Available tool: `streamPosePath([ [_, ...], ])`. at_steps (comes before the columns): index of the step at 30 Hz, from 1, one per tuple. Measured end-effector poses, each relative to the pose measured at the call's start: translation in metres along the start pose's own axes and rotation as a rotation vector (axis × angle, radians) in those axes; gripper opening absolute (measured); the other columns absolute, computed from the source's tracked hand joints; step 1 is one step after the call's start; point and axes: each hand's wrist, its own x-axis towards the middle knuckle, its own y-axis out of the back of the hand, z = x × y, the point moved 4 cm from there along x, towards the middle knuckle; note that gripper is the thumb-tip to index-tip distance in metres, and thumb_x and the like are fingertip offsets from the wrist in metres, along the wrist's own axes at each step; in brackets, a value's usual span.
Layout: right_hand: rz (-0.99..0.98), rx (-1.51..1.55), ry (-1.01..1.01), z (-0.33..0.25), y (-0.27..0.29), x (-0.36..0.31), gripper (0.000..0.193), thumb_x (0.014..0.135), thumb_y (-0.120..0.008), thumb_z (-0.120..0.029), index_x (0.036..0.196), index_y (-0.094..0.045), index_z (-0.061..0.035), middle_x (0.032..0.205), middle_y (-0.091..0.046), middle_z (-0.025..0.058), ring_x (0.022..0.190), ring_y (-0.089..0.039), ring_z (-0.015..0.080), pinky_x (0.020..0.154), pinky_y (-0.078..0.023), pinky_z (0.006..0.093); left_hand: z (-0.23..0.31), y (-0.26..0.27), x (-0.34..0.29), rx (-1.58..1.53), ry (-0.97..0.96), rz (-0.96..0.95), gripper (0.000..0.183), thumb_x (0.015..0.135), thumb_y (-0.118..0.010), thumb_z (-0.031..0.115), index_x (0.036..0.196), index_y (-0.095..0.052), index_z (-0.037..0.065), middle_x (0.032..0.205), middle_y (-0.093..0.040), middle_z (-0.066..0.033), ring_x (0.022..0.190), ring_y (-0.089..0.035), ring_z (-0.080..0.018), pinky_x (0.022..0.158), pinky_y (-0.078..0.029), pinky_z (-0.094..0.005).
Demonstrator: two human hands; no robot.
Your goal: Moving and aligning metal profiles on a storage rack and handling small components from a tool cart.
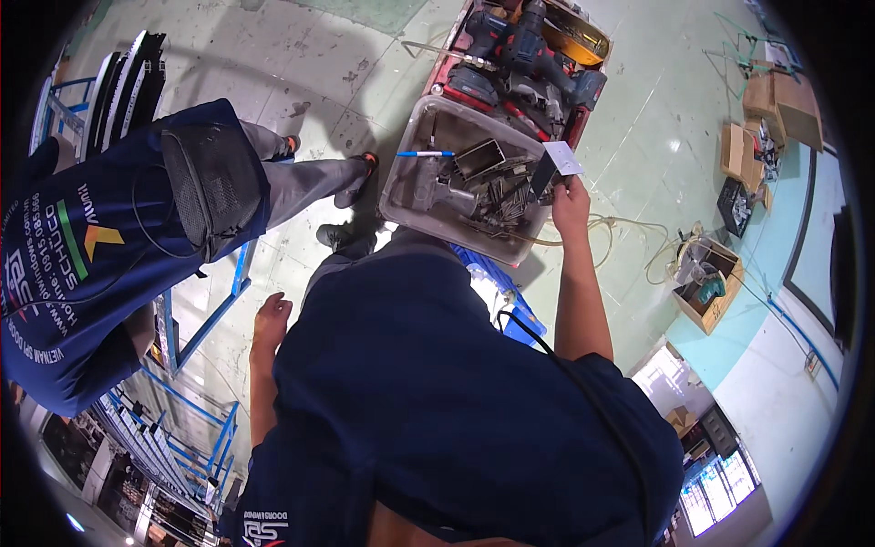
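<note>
My right hand (571, 202) is over the right rim of a grey plastic tray (397, 193). Its fingers are closed on an angled piece with a pale flat face (563, 158) and a dark side (541, 177); its exact kind is unclear. Inside the tray lie a blue-and-white marker (425, 154), a short rectangular metal tube (479, 159) and a heap of screws and small metal parts (510, 196). My left hand (272, 319) hangs low beside my body, away from the tray. Its fingers are loosely bent and hold nothing.
Cordless drills (527, 41) and other tools fill a box beyond the tray. Close on my left stands a co-worker in a dark blue shirt (100, 246), near blue metal racks (205, 328). A pale hose (629, 223) crosses the floor toward a wooden box (697, 314) at right.
</note>
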Motion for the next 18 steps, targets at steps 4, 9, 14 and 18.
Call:
streamPosePath([
  [4,-0.07,-0.169,-0.036,-0.002,0.0,-0.001,0.025,0.096,-0.062,-0.016,0.117,-0.068,-0.0037,0.097,-0.073,0.0117,0.085,-0.068,0.0203,0.078,-0.052,0.0355,-0.012,-0.008,0.005,0.028,0.028,-0.022,0.051,0.096,-0.065,0.034,0.136,-0.06,0.003,0.118,-0.073,-0.0171,0.108,-0.071,-0.0306,0.095,-0.054,-0.0393],
  [9,0.149,-0.284,0.077,-0.035,-0.021,-0.02,0.039,0.091,-0.069,-0.02,0.125,-0.064,-0.001,0.11,-0.068,0.0209,0.106,-0.064,0.0401,0.094,-0.049,0.0484,0.006,-0.005,0.001,0.057,0.048,0.015,0.051,0.095,-0.066,0.033,0.136,-0.06,0.004,0.119,-0.073,-0.0171,0.109,-0.07,-0.0309,0.096,-0.054,-0.04],
  [14,-0.167,-0.346,0.531,-0.101,-0.061,-0.038,0.029,0.084,-0.068,-0.011,0.113,-0.065,-0.0052,0.104,-0.065,0.0155,0.101,-0.063,0.0402,0.09,-0.05,0.0494,-0.004,-0.014,-0.004,0.029,0.066,0.028,0.046,0.097,-0.063,0.031,0.135,-0.061,0.005,0.116,-0.074,-0.0134,0.106,-0.071,-0.0281,0.094,-0.055,-0.0403],
  [18,-0.36,-0.513,0.498,-0.051,-0.1,-0.038,0.033,0.088,-0.057,-0.011,0.12,-0.065,-0.0077,0.121,-0.066,0.0176,0.111,-0.063,0.0393,0.093,-0.053,0.047,-0.087,-0.063,0.01,0.064,-0.172,0.077,0.044,0.096,-0.063,0.029,0.134,-0.062,0.006,0.112,-0.076,-0.0101,0.103,-0.072,-0.0267,0.092,-0.056,-0.0383],
])
